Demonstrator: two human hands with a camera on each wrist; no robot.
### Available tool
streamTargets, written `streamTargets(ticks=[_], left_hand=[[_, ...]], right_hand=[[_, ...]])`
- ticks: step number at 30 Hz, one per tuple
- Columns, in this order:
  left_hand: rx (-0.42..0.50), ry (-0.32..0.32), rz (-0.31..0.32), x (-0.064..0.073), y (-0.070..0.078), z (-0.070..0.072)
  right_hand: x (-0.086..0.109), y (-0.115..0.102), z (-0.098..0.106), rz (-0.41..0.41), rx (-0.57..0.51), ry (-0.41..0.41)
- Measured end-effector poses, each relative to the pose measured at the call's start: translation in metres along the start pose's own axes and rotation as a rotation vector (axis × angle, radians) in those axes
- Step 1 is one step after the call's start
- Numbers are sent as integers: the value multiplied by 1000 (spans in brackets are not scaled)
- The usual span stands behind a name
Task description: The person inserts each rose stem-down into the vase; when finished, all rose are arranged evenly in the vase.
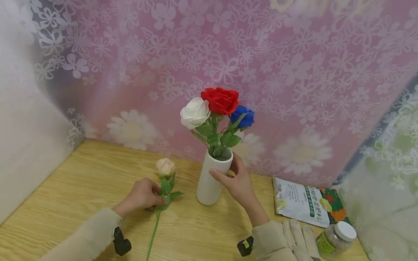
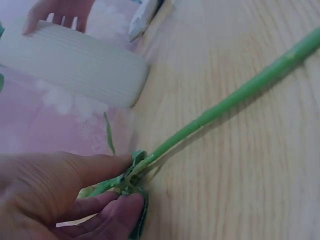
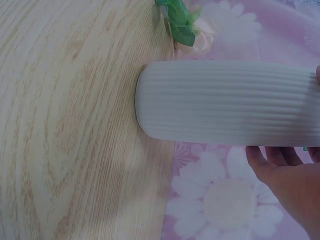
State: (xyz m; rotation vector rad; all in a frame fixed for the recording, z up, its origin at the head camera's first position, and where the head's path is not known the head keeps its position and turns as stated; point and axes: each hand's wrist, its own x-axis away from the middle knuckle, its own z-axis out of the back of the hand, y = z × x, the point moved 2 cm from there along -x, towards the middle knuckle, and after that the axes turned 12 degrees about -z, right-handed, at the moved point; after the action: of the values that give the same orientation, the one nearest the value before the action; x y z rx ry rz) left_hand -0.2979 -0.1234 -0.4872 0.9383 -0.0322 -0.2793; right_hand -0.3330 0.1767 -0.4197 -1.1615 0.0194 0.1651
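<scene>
A peach artificial rose (image 1: 165, 167) lies along the table, its bare green stem (image 2: 215, 112) pointing toward the near edge. My left hand (image 1: 143, 193) pinches it at the leaves, thumb and fingers around the upper stem in the left wrist view. The white ribbed vase (image 1: 211, 180) stands upright to the right of this flower. My right hand (image 1: 240, 183) grips the vase from its right side, thumb across the front and fingers behind. In the vase are a red rose (image 1: 220, 100), a white rose (image 1: 195, 113) and a blue rose (image 1: 242, 117) with green leaves.
At the right lie a printed white packet (image 1: 305, 203), a clear jar with a white lid (image 1: 335, 240) and pale gloves (image 1: 304, 245), partly under my right sleeve. A pink flowered curtain (image 1: 223, 49) hangs behind the wooden table (image 1: 188, 248).
</scene>
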Motion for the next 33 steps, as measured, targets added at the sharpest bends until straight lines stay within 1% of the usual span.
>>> streamTargets(ticks=[1, 4, 7, 9, 12, 15, 18, 21, 25, 30, 33], left_hand=[[-9, 1, -12, 0, 0, -1], [-17, 2, -18, 0, -1, -3], [12, 9, -3, -1, -3, -5], [50, 16, 21, -2, -4, -6], [102, 22, 54, -2, -4, -4], [148, 27, 64, -4, -2, -1], [183, 42, 46, -7, 1, 5], [210, 60, 7, -9, 6, 12], [273, 80, -49, -10, 15, 22], [357, 109, -97, -12, 26, 33], [394, 150, -121, -15, 31, 39]], right_hand=[[0, 0, 0, -1, -1, 0], [0, 1, 0, -11, -7, 0], [-1, 3, -1, -18, -10, -9], [-1, 1, -1, -25, -13, -17], [3, -7, 1, -35, -10, -28], [12, -22, 3, -37, 0, -34], [19, -33, 5, -32, 8, -34], [21, -37, 6, -33, -2, -37], [20, -37, 6, -44, -13, -41], [19, -33, 6, -53, -5, -44], [17, -29, 5, -54, -2, -44]])
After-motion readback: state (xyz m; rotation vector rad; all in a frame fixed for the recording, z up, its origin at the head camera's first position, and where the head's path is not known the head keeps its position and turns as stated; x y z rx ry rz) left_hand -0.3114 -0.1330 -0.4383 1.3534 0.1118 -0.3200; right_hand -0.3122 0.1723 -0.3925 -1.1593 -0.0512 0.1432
